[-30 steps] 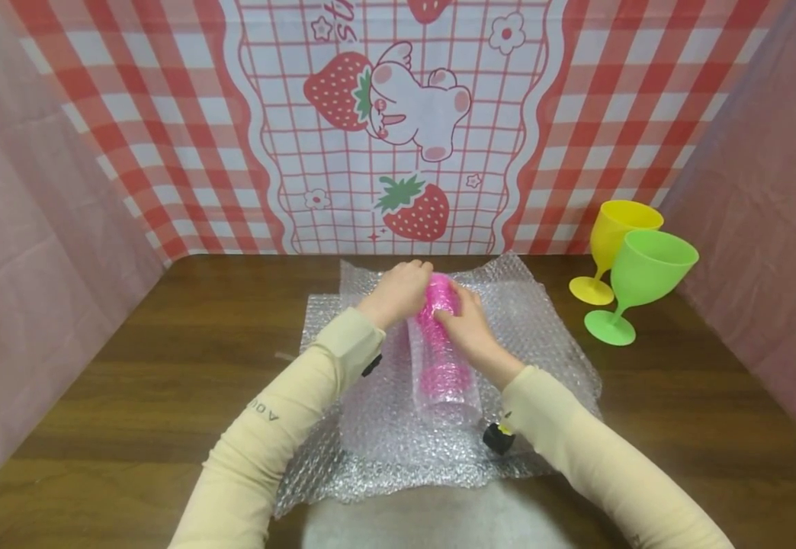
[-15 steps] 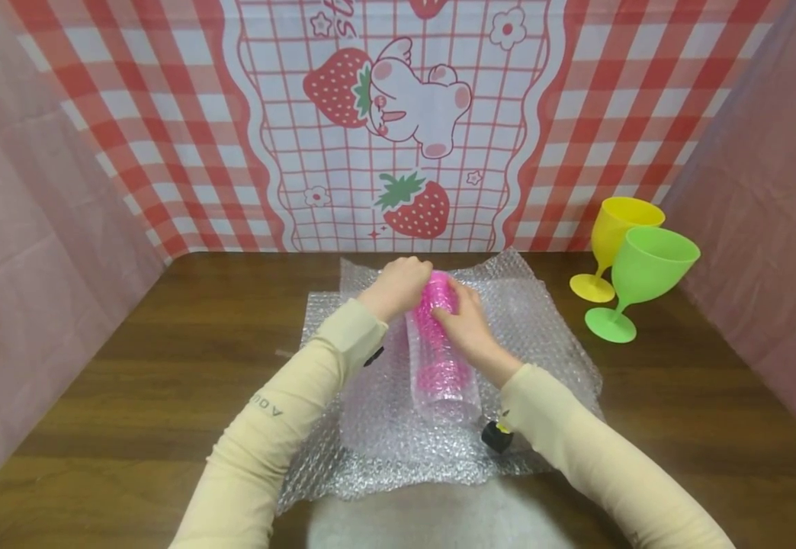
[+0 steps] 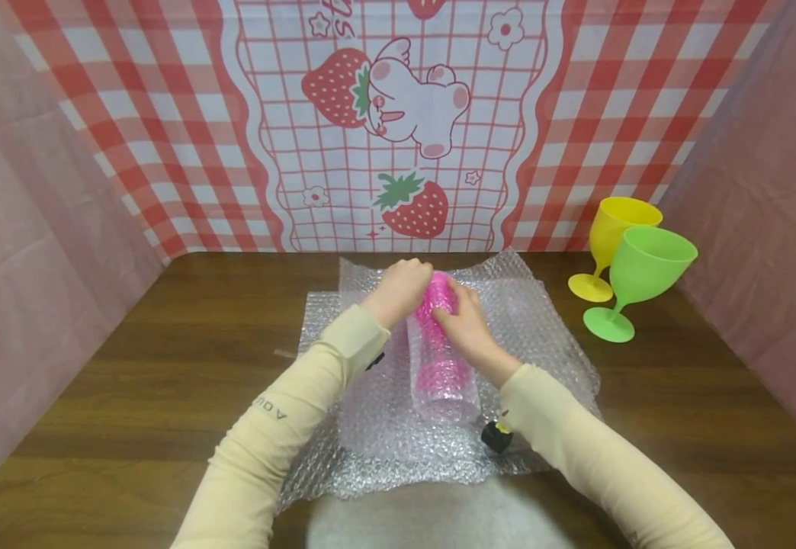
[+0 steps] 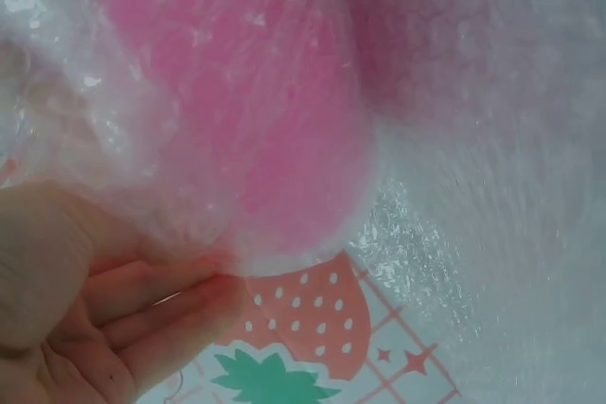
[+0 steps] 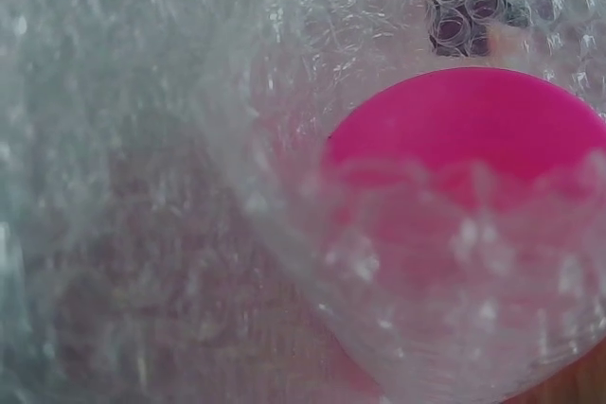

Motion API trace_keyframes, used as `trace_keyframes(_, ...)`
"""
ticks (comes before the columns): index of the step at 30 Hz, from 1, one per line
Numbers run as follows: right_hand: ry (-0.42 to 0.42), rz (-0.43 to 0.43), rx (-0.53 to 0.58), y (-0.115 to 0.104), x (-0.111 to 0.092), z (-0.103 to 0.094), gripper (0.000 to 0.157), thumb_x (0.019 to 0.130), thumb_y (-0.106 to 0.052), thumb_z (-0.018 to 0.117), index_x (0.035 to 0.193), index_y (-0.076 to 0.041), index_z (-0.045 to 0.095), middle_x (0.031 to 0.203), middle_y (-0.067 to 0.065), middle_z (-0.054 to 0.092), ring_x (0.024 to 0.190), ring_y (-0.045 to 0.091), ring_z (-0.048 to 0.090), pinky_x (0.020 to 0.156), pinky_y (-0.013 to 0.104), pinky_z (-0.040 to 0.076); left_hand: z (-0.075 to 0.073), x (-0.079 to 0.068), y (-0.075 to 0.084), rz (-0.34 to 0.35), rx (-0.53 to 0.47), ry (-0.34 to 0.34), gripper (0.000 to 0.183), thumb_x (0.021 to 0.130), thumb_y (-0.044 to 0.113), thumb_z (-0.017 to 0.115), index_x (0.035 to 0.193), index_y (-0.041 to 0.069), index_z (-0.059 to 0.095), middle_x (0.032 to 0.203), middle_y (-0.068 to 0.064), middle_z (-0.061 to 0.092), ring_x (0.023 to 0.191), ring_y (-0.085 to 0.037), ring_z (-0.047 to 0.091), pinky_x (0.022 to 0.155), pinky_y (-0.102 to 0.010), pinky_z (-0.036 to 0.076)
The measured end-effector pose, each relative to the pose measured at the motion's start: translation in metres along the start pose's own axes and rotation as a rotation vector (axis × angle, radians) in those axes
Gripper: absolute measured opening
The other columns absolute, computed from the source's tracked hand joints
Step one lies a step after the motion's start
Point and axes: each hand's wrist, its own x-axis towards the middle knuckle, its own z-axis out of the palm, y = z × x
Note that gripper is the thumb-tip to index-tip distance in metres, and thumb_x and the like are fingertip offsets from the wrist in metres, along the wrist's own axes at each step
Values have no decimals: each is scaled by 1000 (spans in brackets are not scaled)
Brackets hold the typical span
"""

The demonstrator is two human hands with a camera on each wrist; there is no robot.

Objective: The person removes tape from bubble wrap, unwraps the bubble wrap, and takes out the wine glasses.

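A pink goblet (image 3: 442, 375), rolled in bubble wrap (image 3: 447, 408), lies lengthwise on the flat layers of wrap at the table's middle. My left hand (image 3: 401, 288) is at the far end of the roll. In the left wrist view its fingers (image 4: 161, 314) pinch the wrap at the rounded pink end. From the right side, my right hand (image 3: 470, 332) grips the upper part of the roll, its thumb lying over the top. The right wrist view shows a smooth pink surface (image 5: 473, 125) inside the wrap, but not the hand's grip.
Bubble wrap sheets (image 3: 535, 343) spread under the roll. A green goblet (image 3: 648, 267) and a yellow goblet (image 3: 607, 236) stand upright at the back right of the wooden table (image 3: 185, 351). A strawberry-print checked cloth (image 3: 412, 152) hangs behind, with pink curtains on both sides.
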Motion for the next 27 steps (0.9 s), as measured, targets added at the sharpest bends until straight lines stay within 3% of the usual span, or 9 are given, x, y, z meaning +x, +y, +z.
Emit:
trace_keyframes(6,8,-13,2,0,-1,0,67,85,-10,54,142,0,21,143,23,21,131,37,25,110,45,20,4,-1,2,27,10,56,15,83,-3,54,95,-1,63,85,-12,66,75,-24,64,65,-28,53)
trace_keyframes(13,0,-2,0,1,-1,0,67,85,-11,53,142,-2,21,143,22,21,131,37,26,109,46,21,8,-2,2,-2,46,83,15,84,-2,55,95,-1,64,85,-12,67,73,-24,65,63,-29,54)
trace_keyframes(19,0,7,-5,-1,-1,0,67,85,-12,53,143,-2,20,144,22,20,132,37,25,109,46,21,8,-3,-1,-51,-19,112,15,84,-3,53,95,-2,63,82,-14,67,71,-27,65,60,-31,54)
trace_keyframes(23,-12,20,-3,-1,-1,1,68,86,-12,53,143,-4,19,145,21,19,133,36,24,109,46,20,8,-5,-3,-77,-73,97,16,84,-3,52,96,-2,63,81,-15,66,71,-27,65,60,-30,54)
trace_keyframes(27,-8,16,3,0,0,0,67,85,-11,53,143,-2,19,145,22,20,132,37,25,109,46,21,8,-7,-4,-82,-123,93,17,82,-4,52,97,-3,61,86,-16,65,76,-28,64,66,-31,54)
